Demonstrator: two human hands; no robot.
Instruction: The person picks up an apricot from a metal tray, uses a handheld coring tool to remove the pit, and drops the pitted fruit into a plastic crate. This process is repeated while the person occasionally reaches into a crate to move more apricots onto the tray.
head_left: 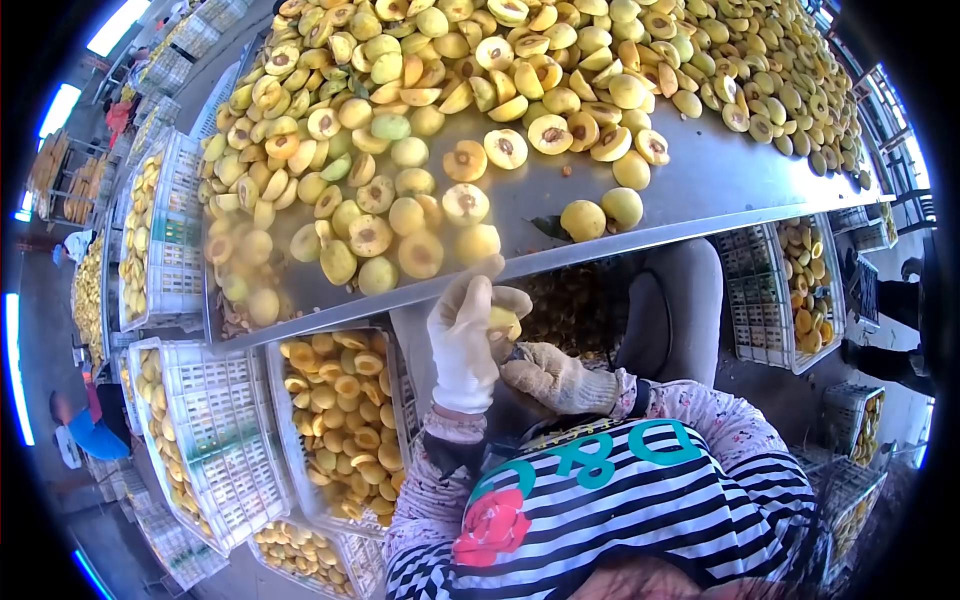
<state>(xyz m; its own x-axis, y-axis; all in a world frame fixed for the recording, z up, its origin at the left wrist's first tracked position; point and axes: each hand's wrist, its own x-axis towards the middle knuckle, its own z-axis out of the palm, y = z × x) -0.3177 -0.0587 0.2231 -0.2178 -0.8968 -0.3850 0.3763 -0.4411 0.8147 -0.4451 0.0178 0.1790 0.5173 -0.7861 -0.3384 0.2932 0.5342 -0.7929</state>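
My left hand, in a pale glove, is raised just below the table's front edge. Its thumb and fingers close around a yellow apricot. Close beside it, my right hand, in a worn, stained glove, is curled shut with its fingertips near the fruit. Something small and dark shows at those fingertips; its kind is too small to tell. Across the metal table spreads a large heap of apricots, many of them halved, with brown stones or hollows showing.
A crate of apricot halves stands at my left, beside another white crate. At the right is a further crate. The table's raised metal lip runs before my hands. A person in blue is at the far left.
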